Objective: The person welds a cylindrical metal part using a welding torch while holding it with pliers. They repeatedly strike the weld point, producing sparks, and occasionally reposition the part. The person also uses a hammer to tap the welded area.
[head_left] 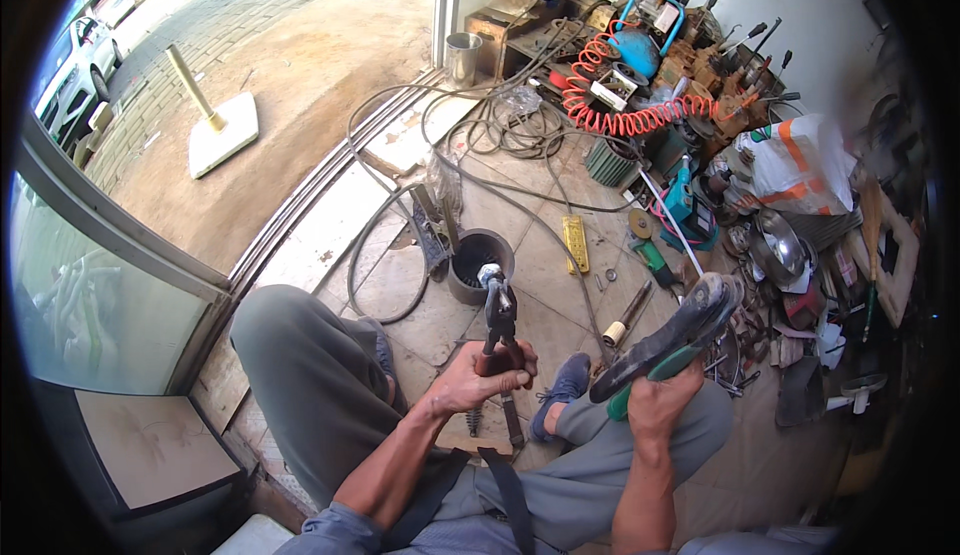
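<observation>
My left hand is closed around the reddish-brown handles of a pair of pliers, in front of my body. The jaws point away from me, and a small shiny metal piece shows at their tip. That tip overlaps the near rim of an upright, hollow grey metal cylinder; whether they touch I cannot tell. Over my right knee, my right hand grips the green handle of a long, dark, worn tool whose kind is unclear. A thin pale rod reaches from near its far end.
Beyond the cylinder a hose lies coiled on the tiles. A yellow power strip, a green angle grinder and a pipe-like piece lie on the floor. Tools and scrap crowd the right; a doorway track runs along the left.
</observation>
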Demonstrator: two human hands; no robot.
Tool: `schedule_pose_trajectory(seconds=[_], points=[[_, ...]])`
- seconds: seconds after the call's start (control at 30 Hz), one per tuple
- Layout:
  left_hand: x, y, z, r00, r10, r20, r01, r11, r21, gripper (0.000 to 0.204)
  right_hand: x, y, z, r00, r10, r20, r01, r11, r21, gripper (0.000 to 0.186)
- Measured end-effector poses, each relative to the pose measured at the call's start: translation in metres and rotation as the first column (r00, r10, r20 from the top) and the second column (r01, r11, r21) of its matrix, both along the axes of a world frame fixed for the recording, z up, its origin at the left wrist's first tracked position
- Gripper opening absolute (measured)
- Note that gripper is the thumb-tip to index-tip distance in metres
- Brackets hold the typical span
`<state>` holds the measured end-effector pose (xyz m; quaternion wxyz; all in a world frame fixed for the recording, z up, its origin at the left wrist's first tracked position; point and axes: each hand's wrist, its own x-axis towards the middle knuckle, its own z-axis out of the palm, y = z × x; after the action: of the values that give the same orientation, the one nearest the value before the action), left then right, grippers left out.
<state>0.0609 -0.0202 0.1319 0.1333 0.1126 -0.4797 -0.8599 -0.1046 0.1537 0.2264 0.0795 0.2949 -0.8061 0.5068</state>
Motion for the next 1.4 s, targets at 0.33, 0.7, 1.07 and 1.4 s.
schedule_pose_trajectory(seconds=[0.33,0.7,1.07,1.4], points=[[0.016,0.007,-0.020,0.786,-0.173,-0.594,0.510,0.725,0.463,0.037,0.013,0.004,-0.020,0.996,-0.050,0.077,0.052,0.998,-0.019,0.042],[0.012,0.006,-0.031,0.750,-0.080,-0.656,0.506,0.708,0.492,0.033,0.025,-0.007,-0.011,0.998,-0.017,0.060,0.020,0.998,-0.051,0.029],[0.011,0.006,-0.030,0.955,-0.067,-0.290,0.218,0.821,0.528,0.036,0.036,-0.005,-0.014,0.961,0.156,0.227,-0.139,0.986,-0.087,0.024],[0.001,0.012,-0.012,0.992,-0.129,0.011,0.116,0.922,0.371,0.049,0.067,-0.031,-0.033,0.696,0.644,0.318,-0.390,0.711,-0.586,0.036]])
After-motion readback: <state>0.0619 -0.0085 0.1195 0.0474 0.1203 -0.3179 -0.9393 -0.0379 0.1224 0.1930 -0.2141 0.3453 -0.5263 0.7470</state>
